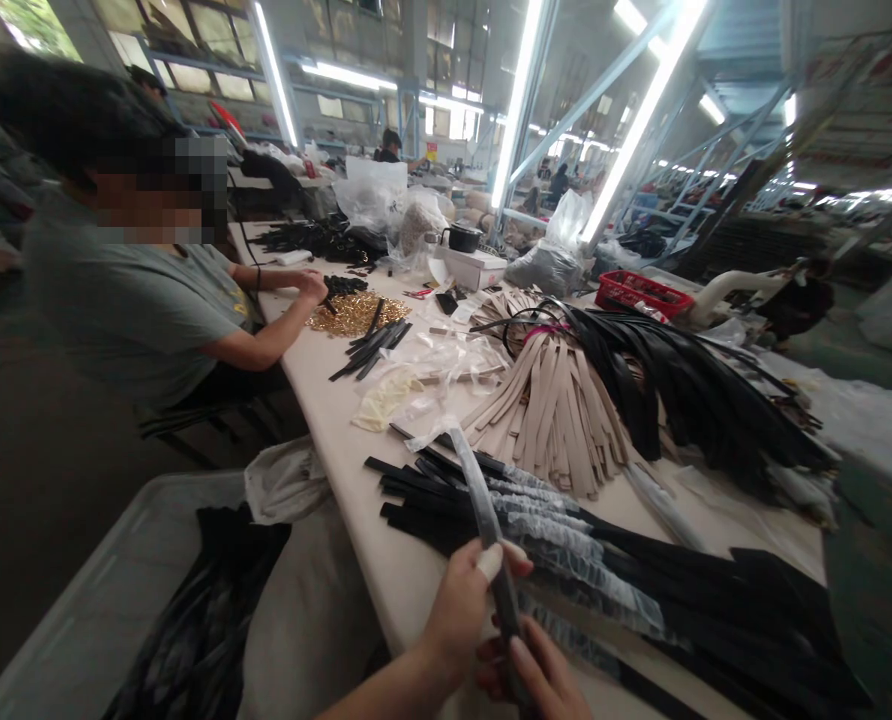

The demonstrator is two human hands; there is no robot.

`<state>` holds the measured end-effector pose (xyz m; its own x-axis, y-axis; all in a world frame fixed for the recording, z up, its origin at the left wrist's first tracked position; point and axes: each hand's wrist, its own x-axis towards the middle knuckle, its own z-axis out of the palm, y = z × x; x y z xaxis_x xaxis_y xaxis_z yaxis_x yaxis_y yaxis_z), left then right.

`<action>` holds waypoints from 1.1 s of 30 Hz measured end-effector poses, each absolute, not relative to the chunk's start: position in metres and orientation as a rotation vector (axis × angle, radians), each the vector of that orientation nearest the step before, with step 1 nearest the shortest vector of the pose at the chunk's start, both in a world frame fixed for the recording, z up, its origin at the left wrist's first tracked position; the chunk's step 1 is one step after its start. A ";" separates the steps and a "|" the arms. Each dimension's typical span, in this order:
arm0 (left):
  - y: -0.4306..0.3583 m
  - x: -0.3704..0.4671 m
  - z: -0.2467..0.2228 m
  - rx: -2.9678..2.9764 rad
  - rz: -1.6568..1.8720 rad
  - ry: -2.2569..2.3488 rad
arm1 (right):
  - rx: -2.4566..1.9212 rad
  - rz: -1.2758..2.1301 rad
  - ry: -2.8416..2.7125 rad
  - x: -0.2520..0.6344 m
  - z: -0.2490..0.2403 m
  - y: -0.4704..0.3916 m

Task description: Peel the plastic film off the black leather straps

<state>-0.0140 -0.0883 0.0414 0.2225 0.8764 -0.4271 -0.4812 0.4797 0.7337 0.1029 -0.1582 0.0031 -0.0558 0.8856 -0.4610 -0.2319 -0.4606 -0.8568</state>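
Note:
A black strap [504, 597] stands tilted in front of me, its upper part inside a clear plastic sleeve [472, 475]. My left hand [467, 590] pinches the strap around its middle, with pale coverings on the fingertips. Lower down, my right hand [540, 670] is closed on the same strap. Just beyond my hands, a row of black straps [678, 570] lies across the table, several wrapped partway in crumpled clear plastic [566, 545].
Beige strips [558, 410] and long black straps [671, 380] are heaped farther back. A red basket [641, 292] stands behind them. At the left, a seated person [138, 290] works near gold metal pieces [356, 314]. A bin [116, 540] holding black material is below the table's left edge.

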 end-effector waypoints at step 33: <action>-0.082 -0.036 0.057 0.407 1.123 0.854 | -1.461 1.358 -1.289 0.069 0.039 -0.125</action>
